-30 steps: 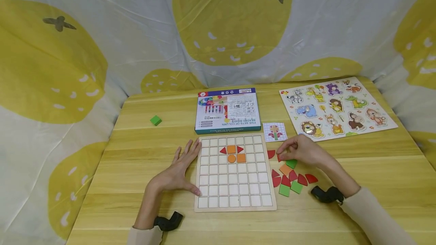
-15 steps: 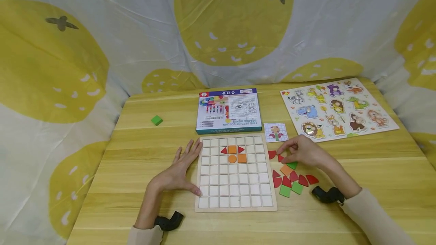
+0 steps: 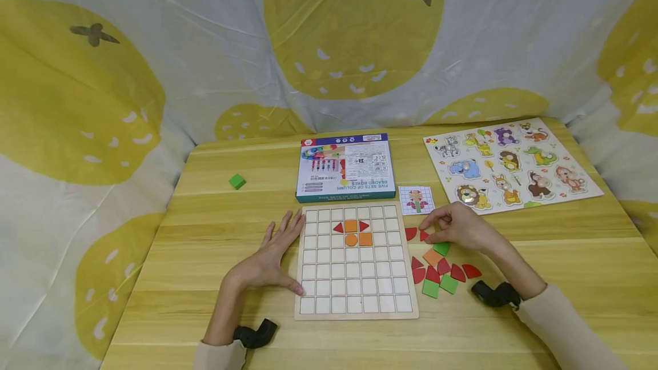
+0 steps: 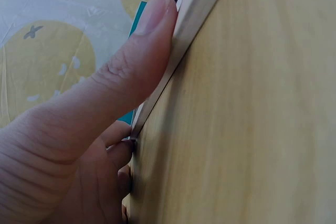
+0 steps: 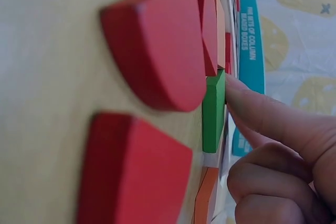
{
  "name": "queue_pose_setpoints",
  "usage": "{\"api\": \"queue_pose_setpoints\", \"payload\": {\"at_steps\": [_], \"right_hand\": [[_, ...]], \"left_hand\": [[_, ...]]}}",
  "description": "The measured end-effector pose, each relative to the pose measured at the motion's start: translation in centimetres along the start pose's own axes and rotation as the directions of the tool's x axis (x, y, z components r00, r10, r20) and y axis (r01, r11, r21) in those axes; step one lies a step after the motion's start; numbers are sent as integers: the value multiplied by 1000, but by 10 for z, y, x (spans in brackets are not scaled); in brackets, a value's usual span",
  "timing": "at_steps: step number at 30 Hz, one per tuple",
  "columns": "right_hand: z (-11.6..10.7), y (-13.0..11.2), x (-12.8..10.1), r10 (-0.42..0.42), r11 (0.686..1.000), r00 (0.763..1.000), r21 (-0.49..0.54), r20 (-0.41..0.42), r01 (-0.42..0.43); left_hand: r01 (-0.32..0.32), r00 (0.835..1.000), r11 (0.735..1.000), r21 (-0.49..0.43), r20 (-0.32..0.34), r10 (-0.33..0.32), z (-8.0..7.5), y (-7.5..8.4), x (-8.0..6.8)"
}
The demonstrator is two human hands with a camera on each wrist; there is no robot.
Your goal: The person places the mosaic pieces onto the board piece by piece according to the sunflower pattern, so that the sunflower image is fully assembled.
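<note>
My left hand [image 3: 264,264] lies with spread fingers along the left edge of a wooden grid board [image 3: 336,304]. Its thumb [image 4: 155,22] rests on the board's rim in the left wrist view. On the board sit an orange square [image 3: 350,225], another orange square [image 3: 365,239], an orange disc [image 3: 351,240] and two red triangles. To the right of the board, my right hand [image 3: 460,227] pinches a small red triangle [image 3: 424,235] between thumb and index finger. A green square [image 3: 441,249] lies just under this hand; in the right wrist view the green piece [image 5: 212,111] partly hides the fingertips.
Several red quarter-circles [image 3: 471,270], green squares [image 3: 430,288] and an orange square [image 3: 432,256] lie right of the board. Behind stand a pattern card [image 3: 416,200], a toy box [image 3: 344,167] and an animal puzzle [image 3: 509,164]. A green block [image 3: 237,181] sits far left.
The right fingers have shifted slightly, and the red triangle between them shows a little more. The left hand and the board keep their places.
</note>
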State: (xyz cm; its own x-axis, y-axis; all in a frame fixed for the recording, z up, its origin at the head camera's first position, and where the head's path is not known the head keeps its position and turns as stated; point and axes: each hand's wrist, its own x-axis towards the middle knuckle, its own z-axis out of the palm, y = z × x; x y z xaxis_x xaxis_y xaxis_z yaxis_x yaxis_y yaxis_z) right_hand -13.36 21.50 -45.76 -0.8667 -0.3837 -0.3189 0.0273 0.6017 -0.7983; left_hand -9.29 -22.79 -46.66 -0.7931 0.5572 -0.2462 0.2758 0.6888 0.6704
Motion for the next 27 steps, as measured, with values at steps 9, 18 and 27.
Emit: {"api": "queue_pose_setpoints", "payload": {"at_steps": [9, 18, 27], "right_hand": [[0, -4, 0, 9, 1000, 1000, -21, -7, -10], [2, -4, 1, 25, 1000, 999, -12, -20, -25], [5, -4, 3, 24, 997, 999, -74, -43, -27]], "left_hand": [[-2, 1000, 1000, 2, -2, 2, 0, 0, 0], [-3, 1000, 1000, 3, -4, 3, 1, 0, 1], [2, 1000, 1000, 10, -3, -2, 0, 0, 0]]}}
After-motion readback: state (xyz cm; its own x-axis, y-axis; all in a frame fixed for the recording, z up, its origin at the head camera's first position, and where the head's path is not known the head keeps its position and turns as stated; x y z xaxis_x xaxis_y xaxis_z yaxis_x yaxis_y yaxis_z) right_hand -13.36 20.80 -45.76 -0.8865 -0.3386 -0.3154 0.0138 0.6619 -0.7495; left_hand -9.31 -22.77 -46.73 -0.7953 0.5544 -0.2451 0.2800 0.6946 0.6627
